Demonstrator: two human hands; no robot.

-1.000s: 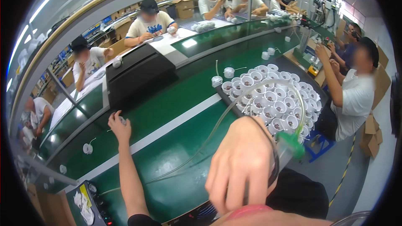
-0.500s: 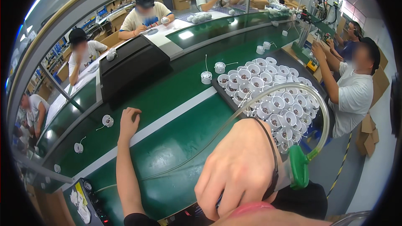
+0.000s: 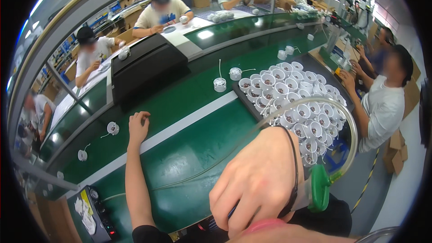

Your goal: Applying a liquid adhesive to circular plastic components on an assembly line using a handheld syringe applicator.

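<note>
My left hand [image 3: 139, 126] lies at the green belt's edge, past the pale strip. Its fingers are loosely bent with nothing between them. Left of it sits a white round cup with a short wire [image 3: 113, 128]. Close to the camera, my right hand [image 3: 256, 175] is curled, its back turned up and a thin black band by the wrist. A clear dispensing syringe [image 3: 300, 200] with a green cap [image 3: 319, 189] emerges from beneath this hand. Its tip and most of the fingertips are hidden. A clear hose [image 3: 353, 139] arches up from the cap.
A black tray [image 3: 252, 110] carries a heap of white cups [image 3: 292, 94]. More wired cups [image 3: 219, 84] stand on the belt. A control box [image 3: 94, 211] sits at lower left. A dark sloping panel [image 3: 148, 69] stands beyond the belt. Several people work around the line.
The view has shifted slightly. A person at the right has lowered their hands. My left hand's fingers have shifted a little; my right hand stays curled in about the same place.
</note>
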